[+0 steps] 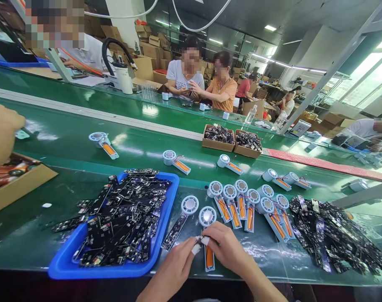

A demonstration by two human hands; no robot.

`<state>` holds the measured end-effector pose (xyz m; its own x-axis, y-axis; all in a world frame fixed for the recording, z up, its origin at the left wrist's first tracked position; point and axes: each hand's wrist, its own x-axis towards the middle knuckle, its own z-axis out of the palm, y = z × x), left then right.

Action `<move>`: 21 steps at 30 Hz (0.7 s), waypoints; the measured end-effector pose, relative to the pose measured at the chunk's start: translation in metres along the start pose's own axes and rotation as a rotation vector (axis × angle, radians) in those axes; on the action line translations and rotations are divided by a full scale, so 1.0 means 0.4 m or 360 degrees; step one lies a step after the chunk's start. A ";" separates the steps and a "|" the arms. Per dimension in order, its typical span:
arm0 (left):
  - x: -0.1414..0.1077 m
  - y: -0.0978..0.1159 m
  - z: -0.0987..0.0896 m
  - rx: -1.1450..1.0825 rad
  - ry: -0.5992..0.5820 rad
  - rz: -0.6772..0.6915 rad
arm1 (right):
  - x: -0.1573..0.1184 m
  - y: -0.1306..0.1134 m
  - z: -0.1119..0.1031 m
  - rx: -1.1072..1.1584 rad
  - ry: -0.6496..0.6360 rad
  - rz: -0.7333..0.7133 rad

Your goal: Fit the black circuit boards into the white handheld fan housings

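Observation:
My left hand point(179, 261) and my right hand point(226, 246) meet fingertip to fingertip at the table's front. Both are closed in a pinch, over a light-blue handheld fan unit point(208, 217) with a round head and an orange battery point(209, 256) in its open handle. What they pinch is small and mostly hidden; white bits point(196, 249) show at the fingertips, perhaps finger covers or tape. Just left lies another fan unit point(189, 205) with a black circuit board point(174, 232) along its handle. A cluster of similar units point(230, 192) with orange batteries sits to the right.
A blue tray point(170, 205) heaped with circuit boards stands left; a loose board pile point(332, 235) lies right. More fan units point(169, 157) rest on the green conveyor belt point(140, 144), beside two board-filled cartons point(218, 146). Another person's hand point(2, 130) hovers over a carton point(27, 183) far left.

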<state>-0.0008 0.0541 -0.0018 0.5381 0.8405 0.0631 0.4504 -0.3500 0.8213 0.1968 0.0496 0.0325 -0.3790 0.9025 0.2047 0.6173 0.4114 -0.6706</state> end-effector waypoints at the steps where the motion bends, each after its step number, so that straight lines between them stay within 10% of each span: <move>1: 0.000 -0.003 0.001 -0.0022 0.0007 -0.0012 | 0.001 0.000 0.005 0.0002 0.0024 0.0013; 12: -0.041 -0.029 0.035 -0.0316 0.0254 -0.0555 | -0.083 -0.012 -0.053 0.0175 0.0216 0.0798; 21: -0.031 0.012 0.016 -0.0091 0.0344 -0.0240 | -0.028 0.005 0.017 0.0488 0.0685 0.0794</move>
<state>-0.0008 0.0395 -0.0024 0.3005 0.9524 0.0521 0.4695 -0.1953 0.8611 0.1975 0.0396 0.0239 0.2409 0.9696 0.0424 0.4010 -0.0596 -0.9141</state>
